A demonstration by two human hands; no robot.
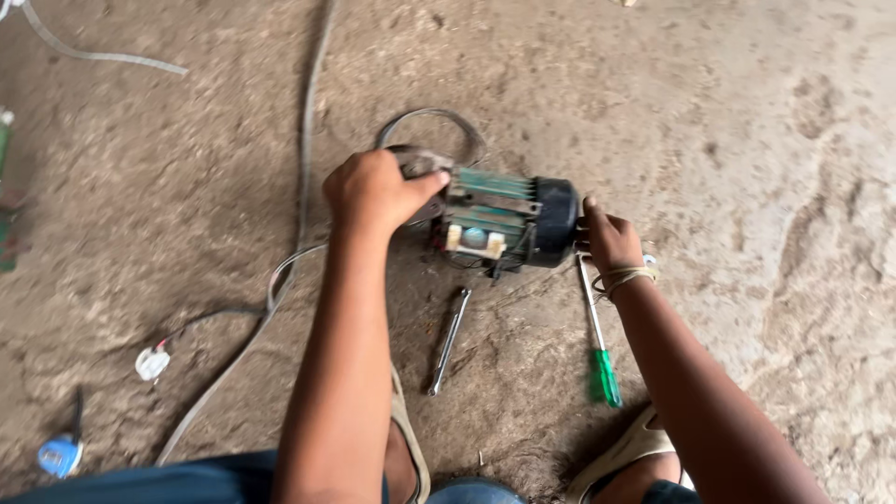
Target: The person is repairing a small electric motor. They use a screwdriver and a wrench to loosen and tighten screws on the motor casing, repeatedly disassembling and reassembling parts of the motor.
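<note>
One green electric motor (504,222) lies on the dirt floor (747,140) at centre. The left hand (378,191) is clenched on its left end, and the right hand (609,238) presses its fingers against the black right cap. Two cables (303,131) trail left. Nearer lie one spanner (449,341) and one green-handled screwdriver (597,341).

Wrench (449,341) lies left of screwdriver (597,341), before motor (504,222).

A rough repair workshop: bare dirt floor (728,140), spanner (449,342), screwdriver (597,341), loose cables (303,140).
</note>
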